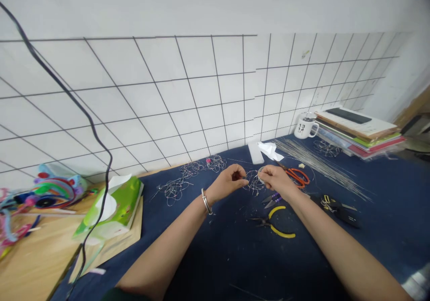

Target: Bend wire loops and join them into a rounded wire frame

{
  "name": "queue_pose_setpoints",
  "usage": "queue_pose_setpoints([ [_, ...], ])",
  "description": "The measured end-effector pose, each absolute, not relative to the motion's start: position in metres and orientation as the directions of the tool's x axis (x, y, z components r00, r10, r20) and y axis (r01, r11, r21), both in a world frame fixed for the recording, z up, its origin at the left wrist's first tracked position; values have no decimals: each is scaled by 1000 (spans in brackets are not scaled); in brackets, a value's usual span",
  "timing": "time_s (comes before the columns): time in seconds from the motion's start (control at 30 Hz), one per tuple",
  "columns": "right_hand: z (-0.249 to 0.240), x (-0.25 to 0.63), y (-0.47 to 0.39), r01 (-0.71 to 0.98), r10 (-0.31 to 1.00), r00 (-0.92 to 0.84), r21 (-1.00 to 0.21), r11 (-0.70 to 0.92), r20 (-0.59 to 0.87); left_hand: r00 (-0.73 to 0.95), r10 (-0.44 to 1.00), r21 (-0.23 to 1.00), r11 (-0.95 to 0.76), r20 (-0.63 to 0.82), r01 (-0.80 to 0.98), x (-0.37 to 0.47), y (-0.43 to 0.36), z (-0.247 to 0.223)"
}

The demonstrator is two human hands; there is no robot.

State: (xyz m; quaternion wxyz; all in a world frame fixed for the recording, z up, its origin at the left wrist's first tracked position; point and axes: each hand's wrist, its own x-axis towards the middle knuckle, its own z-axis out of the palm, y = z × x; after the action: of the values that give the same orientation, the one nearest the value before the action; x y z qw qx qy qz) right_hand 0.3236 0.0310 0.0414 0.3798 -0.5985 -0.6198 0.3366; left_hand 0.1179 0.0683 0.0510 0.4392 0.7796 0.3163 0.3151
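Note:
Both hands are raised over a dark blue cloth, close together. My left hand (231,182), with a silver bangle at the wrist, has its thumb and fingertips a little apart, and nothing shows clearly between them. The fingers of my right hand (273,180) are pinched at a tangled thin wire (253,183), which shows between the two hands. Yellow-handled pliers (277,222) lie open below my right hand. Scissors with purple grips (273,199) and orange-handled pliers (297,178) are beside and partly behind it.
Wire coils (173,190) lie at the left, a bundle of straight wires (319,166) at the right. Farther back are a white mug (305,127) and stacked books (363,133). A green tissue pack (116,207) and a black cable (96,135) are at the left.

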Motion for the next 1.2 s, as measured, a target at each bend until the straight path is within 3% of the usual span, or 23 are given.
queue_pose_setpoints([
  [0.23, 41, 320, 31, 497, 996, -25, -864, 84, 82, 566, 817, 980, -184, 112, 71, 124, 70, 41],
  [0.83, 38, 316, 32, 496, 994, -100, -864, 84, 40, 559, 828, 968, -165, 31, 191, 122, 71, 36],
  [1.2, 46, 317, 27, 485, 991, -135, -870, 85, 21, 539, 841, 981, -138, 42, 138, 121, 62, 39],
])
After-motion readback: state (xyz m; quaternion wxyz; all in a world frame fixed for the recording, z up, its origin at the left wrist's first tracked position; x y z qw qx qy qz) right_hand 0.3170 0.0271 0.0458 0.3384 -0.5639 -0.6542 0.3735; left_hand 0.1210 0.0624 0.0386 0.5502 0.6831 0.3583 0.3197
